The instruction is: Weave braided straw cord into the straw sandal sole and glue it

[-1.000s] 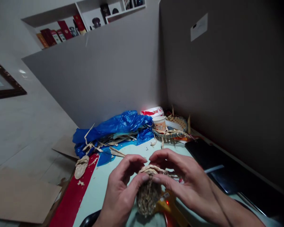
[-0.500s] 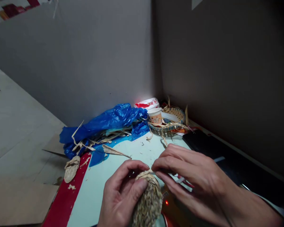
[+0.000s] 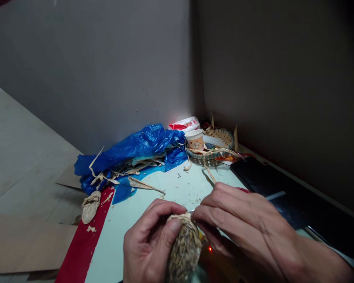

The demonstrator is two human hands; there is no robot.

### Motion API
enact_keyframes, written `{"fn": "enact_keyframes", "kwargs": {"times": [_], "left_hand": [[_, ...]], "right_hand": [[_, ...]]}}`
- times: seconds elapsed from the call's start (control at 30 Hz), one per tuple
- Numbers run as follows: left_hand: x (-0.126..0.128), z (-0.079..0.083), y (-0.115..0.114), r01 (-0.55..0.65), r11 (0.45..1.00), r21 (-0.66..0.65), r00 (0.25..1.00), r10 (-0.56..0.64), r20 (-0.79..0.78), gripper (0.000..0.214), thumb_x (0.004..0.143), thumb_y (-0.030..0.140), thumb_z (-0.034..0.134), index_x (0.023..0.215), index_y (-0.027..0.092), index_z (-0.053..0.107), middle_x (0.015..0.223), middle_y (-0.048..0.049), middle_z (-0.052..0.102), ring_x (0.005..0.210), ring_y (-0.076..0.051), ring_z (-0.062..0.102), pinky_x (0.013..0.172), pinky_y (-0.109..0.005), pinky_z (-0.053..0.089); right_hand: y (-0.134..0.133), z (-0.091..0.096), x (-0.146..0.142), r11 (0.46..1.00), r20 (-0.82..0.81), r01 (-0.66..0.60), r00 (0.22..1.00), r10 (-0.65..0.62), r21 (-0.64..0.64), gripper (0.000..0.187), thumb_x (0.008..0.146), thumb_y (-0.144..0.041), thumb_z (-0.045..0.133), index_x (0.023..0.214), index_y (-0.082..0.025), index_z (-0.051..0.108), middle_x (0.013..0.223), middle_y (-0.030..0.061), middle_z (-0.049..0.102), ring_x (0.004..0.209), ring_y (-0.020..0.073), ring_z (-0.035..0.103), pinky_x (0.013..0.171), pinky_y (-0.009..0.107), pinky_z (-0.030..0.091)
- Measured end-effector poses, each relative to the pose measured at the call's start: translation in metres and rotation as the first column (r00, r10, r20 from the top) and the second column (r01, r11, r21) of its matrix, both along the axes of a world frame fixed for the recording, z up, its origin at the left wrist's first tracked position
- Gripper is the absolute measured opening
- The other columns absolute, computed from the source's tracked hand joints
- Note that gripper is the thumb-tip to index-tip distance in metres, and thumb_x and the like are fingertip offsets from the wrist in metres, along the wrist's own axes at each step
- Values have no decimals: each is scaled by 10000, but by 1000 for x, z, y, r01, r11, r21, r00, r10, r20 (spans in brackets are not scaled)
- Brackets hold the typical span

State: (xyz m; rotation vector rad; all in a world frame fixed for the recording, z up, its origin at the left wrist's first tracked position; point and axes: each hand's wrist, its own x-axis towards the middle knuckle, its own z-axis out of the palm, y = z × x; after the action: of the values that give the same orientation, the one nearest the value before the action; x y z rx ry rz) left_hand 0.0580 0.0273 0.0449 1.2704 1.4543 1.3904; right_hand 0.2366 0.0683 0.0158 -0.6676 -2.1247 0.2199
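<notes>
A woven piece of dried plant fibre (image 3: 184,251), rounded at its top, stands upright at the lower middle. My left hand (image 3: 153,243) is closed around its left side, the thumb pressed near the top rim. Pale strips fold over that rim. My right hand (image 3: 242,228) is pinched at the upper right of the piece. A thin, metallic-looking tool shows slightly at its fingertips; most of it is hidden by the fingers. Behind this hand, a fibre strand (image 3: 210,173) trails towards a shallow woven basket (image 3: 224,137).
A blue plastic bag (image 3: 141,143) with dry strips lies at the back left. A paper cup (image 3: 194,140) stands by the basket, near a white-and-red packet (image 3: 185,124). A small oval woven piece (image 3: 90,210) rests on the table's red edge (image 3: 85,243). A black flat object (image 3: 271,192) lies right.
My right hand has turned and shifted slightly right, and the shaft seen below its fingers is now hidden. The woven piece has tilted a little. The camera view has shifted slightly.
</notes>
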Motion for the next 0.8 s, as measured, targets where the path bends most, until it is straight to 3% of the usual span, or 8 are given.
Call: {"fn": "enact_keyframes", "kwargs": {"times": [0.1,0.23,0.37,0.5,0.67,0.8], "left_hand": [[0,-2,1,-25,999,42,999,26,-40,52,761,308,790,716,286,807,687,9,677,601,-157,568,595,-235,472],[1,-9,4,-33,998,54,999,34,-25,61,775,308,785,729,270,798,703,9,684,622,-150,575,594,-222,466],[-1,-13,9,37,995,-95,983,-19,185,158,742,355,843,791,217,783,696,7,695,627,-123,579,591,-189,459],[-4,-12,15,167,969,-181,895,-71,441,207,723,300,874,837,166,766,713,-3,690,625,-103,587,581,-174,465],[-11,-14,20,205,948,-243,812,-26,583,204,724,205,870,877,145,749,745,-36,726,626,-121,654,609,-199,525],[-22,-15,28,102,966,-238,780,71,622,173,723,86,822,871,121,739,752,-49,738,620,-140,690,604,-213,561]], "right_hand": [[-1,-3,-1,999,-25,-33,999,32,-14,267,1053,-383,520,952,-191,676,802,87,586,785,217,578,651,296,482],[2,-5,-3,993,-44,-113,993,114,31,300,1088,-191,375,935,-156,631,827,87,584,783,204,534,659,318,420],[10,-6,-5,986,-52,-164,985,164,-9,195,1052,-84,439,949,-130,598,906,82,610,807,186,501,694,326,390],[20,-1,1,980,-61,-192,980,189,-51,147,1065,-125,460,1138,-149,585,981,62,611,870,183,512,749,325,419],[30,7,12,961,-198,-140,976,93,-238,358,1026,-235,617,1362,-253,497,1159,28,598,1038,162,584,929,295,476],[42,3,16,928,-325,-113,946,-9,-354,257,1014,-250,637,1256,-254,552,994,3,603,905,151,619,850,280,521]]}}
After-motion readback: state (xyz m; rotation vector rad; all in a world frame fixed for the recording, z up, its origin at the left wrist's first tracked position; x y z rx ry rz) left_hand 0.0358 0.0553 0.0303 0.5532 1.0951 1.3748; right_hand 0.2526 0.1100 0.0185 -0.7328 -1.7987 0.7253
